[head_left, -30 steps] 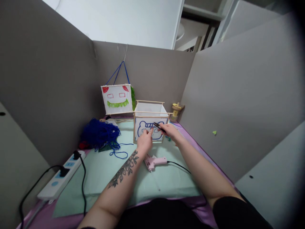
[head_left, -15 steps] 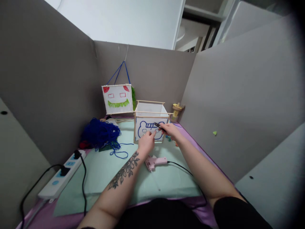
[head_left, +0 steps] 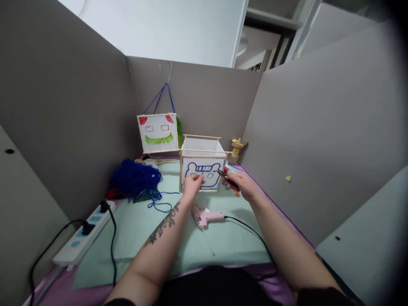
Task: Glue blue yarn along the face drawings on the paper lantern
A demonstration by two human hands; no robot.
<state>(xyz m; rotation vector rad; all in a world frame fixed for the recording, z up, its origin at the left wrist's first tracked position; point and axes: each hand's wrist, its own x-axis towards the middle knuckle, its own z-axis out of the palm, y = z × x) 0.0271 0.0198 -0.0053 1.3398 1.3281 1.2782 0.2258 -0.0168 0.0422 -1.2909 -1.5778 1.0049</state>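
A box-shaped paper lantern (head_left: 208,160) with a thin wooden stick frame stands upright on the table, a blue animal face drawn on its front. My left hand (head_left: 192,186) is closed in a pinch before the lower left of that face; what its fingertips hold, if anything, is too small to make out. Dark-handled scissors (head_left: 231,180) are gripped in my right hand (head_left: 245,186), at the lantern's right front edge, tips pointing left toward the drawing. Nearer to me, below both hands, lies a pink glue gun (head_left: 206,216) with its black cord running right.
A second lantern (head_left: 158,134) hangs from blue cords at the back left. Tangled blue yarn (head_left: 135,180) lies left, behind a white power strip (head_left: 83,236) with plugs. A yellowish roll (head_left: 235,149) stands at the back right. Grey partitions (head_left: 196,100) enclose the table.
My right hand has drawn the scissors right and slightly down, away from the drawing's middle. My left hand has shifted a little left. The hands are farther apart; the lantern stays put.
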